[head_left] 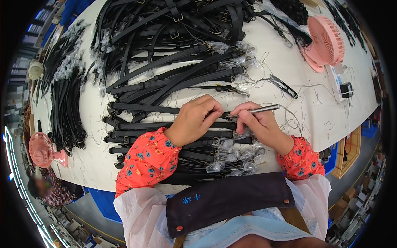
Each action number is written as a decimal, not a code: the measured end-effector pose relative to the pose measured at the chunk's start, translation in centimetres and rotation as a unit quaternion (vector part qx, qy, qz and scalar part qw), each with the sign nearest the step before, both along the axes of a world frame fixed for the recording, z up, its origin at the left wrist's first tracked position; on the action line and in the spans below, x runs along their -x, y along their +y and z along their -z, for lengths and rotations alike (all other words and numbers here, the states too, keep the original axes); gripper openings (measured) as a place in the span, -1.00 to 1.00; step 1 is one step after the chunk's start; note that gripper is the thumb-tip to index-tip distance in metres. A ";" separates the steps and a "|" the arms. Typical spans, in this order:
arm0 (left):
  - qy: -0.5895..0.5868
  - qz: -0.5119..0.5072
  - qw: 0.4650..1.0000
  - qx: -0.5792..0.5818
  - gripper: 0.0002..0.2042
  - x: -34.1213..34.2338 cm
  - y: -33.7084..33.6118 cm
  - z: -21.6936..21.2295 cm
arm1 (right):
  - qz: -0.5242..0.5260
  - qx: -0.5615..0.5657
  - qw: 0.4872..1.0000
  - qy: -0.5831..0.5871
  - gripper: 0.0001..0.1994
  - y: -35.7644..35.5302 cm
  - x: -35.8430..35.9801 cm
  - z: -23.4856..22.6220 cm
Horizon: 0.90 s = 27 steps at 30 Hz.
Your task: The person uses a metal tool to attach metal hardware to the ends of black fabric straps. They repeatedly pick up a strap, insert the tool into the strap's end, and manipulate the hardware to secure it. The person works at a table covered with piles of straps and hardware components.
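My left hand (195, 120) pinches the end of a black leather belt (153, 108) that stretches off to the left. Close beside it, my right hand (257, 126) grips a slim silver pen-shaped tool (264, 108) between thumb and fingers. The tool's tip points at the belt end, where the fingers partly hide it. A thin pale cord seems to run from the tool's back end. Under both hands lie more black belts (165, 134), side by side, some buckle ends wrapped in clear plastic (235, 155). Black thread snips (283, 86) rest beyond my right hand.
A large heap of black belts (178, 31) covers the far table. Bundled straps (68, 107) lie at left. Pink fans stand at right (326, 41) and left (41, 151). A power strip (337, 82) lies at right, loose threads nearby. A person (51, 188) sits at far left.
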State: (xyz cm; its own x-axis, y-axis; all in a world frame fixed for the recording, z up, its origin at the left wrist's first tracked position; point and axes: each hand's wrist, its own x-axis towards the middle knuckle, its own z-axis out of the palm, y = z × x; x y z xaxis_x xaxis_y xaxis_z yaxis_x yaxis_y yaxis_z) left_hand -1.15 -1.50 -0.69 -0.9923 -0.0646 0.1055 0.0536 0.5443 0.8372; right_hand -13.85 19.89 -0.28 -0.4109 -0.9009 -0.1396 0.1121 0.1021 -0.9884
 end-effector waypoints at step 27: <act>0.012 -0.023 1.000 0.008 -0.90 0.3 0.5 0.5 | 0.013 0.012 1.000 0.013 -0.72 0.1 0.2 0.2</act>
State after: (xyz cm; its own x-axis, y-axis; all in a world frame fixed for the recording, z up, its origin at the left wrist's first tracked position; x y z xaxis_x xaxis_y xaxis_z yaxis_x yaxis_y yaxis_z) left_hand -1.47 -1.00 -1.19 -0.9856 -0.1080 0.1300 0.0476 0.5607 0.8267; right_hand -14.07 19.96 -0.52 -0.4376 -0.8928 -0.1068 0.0893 0.0750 -0.9932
